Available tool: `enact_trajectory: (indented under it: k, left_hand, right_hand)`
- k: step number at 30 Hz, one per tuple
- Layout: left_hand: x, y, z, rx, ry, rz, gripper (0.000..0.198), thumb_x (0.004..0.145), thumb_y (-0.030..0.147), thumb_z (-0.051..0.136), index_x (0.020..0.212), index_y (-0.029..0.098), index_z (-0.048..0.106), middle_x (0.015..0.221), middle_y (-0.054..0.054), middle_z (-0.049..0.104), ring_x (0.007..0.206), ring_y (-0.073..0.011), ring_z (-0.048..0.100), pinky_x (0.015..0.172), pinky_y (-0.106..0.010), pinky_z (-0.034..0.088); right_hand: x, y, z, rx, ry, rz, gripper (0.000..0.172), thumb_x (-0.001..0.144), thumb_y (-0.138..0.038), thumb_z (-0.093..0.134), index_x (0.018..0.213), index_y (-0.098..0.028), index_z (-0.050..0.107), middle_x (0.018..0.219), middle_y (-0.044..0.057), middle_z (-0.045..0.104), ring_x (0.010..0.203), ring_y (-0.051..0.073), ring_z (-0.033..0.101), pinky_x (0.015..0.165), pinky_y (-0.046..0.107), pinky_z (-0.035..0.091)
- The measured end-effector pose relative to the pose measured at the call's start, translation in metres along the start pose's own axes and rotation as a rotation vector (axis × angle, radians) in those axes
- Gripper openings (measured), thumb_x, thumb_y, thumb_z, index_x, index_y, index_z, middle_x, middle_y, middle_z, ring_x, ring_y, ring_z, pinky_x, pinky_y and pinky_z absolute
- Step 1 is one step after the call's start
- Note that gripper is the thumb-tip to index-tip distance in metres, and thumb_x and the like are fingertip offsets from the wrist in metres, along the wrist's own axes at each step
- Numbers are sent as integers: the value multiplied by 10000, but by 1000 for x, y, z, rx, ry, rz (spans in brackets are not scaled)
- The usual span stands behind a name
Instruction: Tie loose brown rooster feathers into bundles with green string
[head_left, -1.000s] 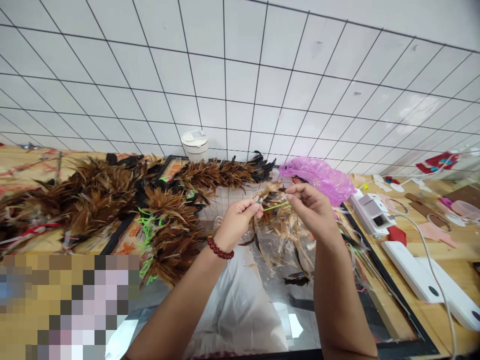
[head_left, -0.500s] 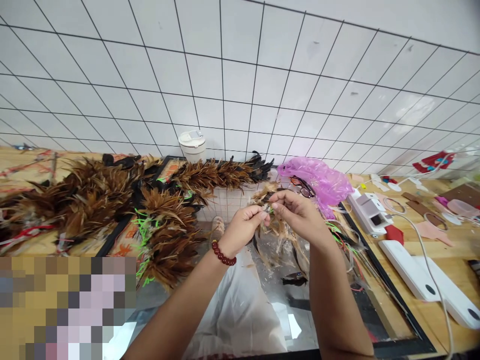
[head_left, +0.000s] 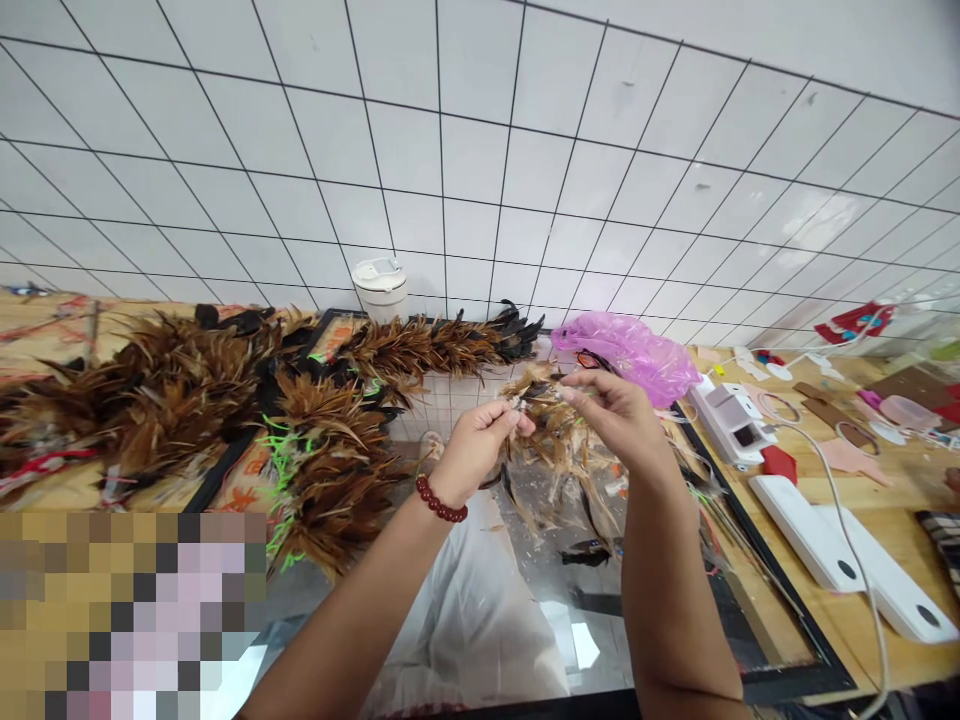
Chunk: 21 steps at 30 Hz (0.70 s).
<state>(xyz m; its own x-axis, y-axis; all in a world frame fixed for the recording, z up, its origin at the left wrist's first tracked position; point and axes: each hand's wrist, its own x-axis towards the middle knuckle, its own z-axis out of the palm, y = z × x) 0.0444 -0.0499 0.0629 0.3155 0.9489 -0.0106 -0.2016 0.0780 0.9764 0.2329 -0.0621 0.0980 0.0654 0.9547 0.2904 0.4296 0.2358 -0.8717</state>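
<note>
My left hand (head_left: pixel 480 450), with a dark red bead bracelet (head_left: pixel 441 502) at the wrist, is closed in a pinch; a tiny whitish bit shows at its fingertips. To its right, my right hand (head_left: pixel 624 415) has thumb and forefinger brought together; what lies between them is too small to make out. Under and between both hands spreads a loose heap of tan and brown feathers (head_left: pixel 559 440) on the glass tabletop (head_left: pixel 517 575). A black feather tuft (head_left: pixel 586 552) lies closer to me.
Brown feather bundles, one tied with green string (head_left: pixel 330 460), lie at left. A long feather garland (head_left: pixel 442 345) runs along the back beside a white lidded cup (head_left: pixel 380 290). A purple plastic bag (head_left: pixel 630 350), white devices (head_left: pixel 810 530) and a cable (head_left: pixel 851 545) sit at right.
My hands have drawn apart: the right moved slightly right, the left slightly left. The green bit seen between the fingertips no longer shows there. The view has shifted a little.
</note>
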Motion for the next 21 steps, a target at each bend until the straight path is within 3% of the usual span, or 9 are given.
enact_trajectory:
  k: [4, 6, 11, 15, 17, 21]
  left_hand:
    - [-5, 6, 4, -121, -144, -63, 285, 792, 381, 639, 639, 145, 593, 569, -7, 563, 582, -117, 533, 656, -254, 418]
    - [-8, 8, 7, -156, -165, -64, 325, 778, 407, 660, 608, 146, 568, 551, 0, 538, 565, -108, 514, 641, -250, 413]
    - [-12, 10, 11, -266, -197, -94, 269, 757, 386, 694, 703, 133, 620, 589, 8, 545, 563, -103, 523, 647, -255, 428]
    - [-13, 9, 13, -400, -230, -186, 274, 747, 382, 715, 738, 118, 641, 583, 12, 533, 552, -95, 519, 670, -270, 449]
    - [-12, 6, 14, -440, -192, -205, 262, 719, 355, 745, 708, 120, 629, 544, 32, 497, 512, -80, 487, 650, -264, 443]
    - [-8, 1, 14, -469, -79, -185, 260, 686, 351, 761, 693, 127, 629, 528, 39, 484, 495, -75, 472, 584, -237, 408]
  right_hand:
    - [-3, -15, 19, 376, -409, 37, 282, 809, -405, 663, 984, -183, 667, 667, 4, 660, 585, 139, 616, 599, 292, 499]
    - [-5, -18, 27, 500, -487, 74, 263, 817, -398, 660, 965, -180, 657, 632, 8, 675, 552, 160, 646, 583, 314, 523]
    - [-6, -15, 32, 620, -386, 91, 236, 769, -371, 722, 721, -169, 610, 532, -10, 641, 437, 158, 627, 443, 269, 502]
    - [-4, -11, 29, 626, -404, 131, 247, 781, -399, 703, 744, -171, 615, 546, -7, 641, 458, 177, 642, 398, 269, 495]
    - [-3, -10, 30, 547, -336, 101, 211, 789, -382, 696, 823, -177, 660, 608, 2, 666, 528, 164, 655, 468, 276, 522]
    - [-2, -10, 34, 356, -57, -5, 232, 753, -334, 735, 941, -200, 714, 796, 23, 712, 736, 153, 667, 683, 295, 551]
